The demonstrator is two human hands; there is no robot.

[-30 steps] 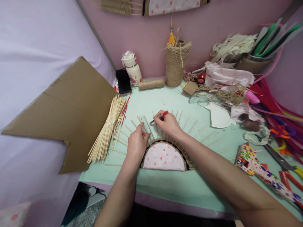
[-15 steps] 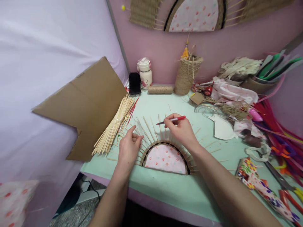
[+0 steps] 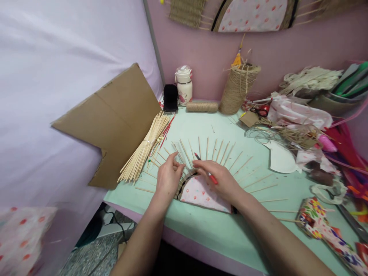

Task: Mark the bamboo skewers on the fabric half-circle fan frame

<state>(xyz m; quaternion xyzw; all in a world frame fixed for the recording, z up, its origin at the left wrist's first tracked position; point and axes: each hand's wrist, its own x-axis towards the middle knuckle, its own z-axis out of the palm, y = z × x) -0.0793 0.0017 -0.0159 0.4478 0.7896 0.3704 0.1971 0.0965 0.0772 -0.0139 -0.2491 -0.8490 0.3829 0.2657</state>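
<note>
A half-round panel (image 3: pixel 198 195) of white fabric with red flowers lies on the table, edged in twine and black braid. Thin wooden sticks (image 3: pixel 207 148) fan out from its curved edge. My left hand (image 3: pixel 169 174) is closed at the fan's left side, thumb and fingers at a clear ruler (image 3: pixel 178 152) lying along the sticks. Close beside it, my right hand (image 3: pixel 217 178) has a red pen (image 3: pixel 212 178) tucked in its fingers, dark tip up. Its fingertips are near the ruler and sticks; whether they touch is unclear. This hand covers part of the panel.
Left of the fan lies a bundle of sticks (image 3: pixel 145 149) against folded cardboard (image 3: pixel 115 111). A bottle (image 3: pixel 184 86), a twine roll (image 3: pixel 202 107) and a large twine spool (image 3: pixel 239 90) stand behind. Fabric scraps (image 3: pixel 299 109), scissors (image 3: pixel 352 222) and a flowered fabric piece (image 3: pixel 313 218) crowd the right.
My right hand has come down and closer to my left hand. The pen has swung from nearly level to slanting, its red end now low. The whole view has shifted slightly.
</note>
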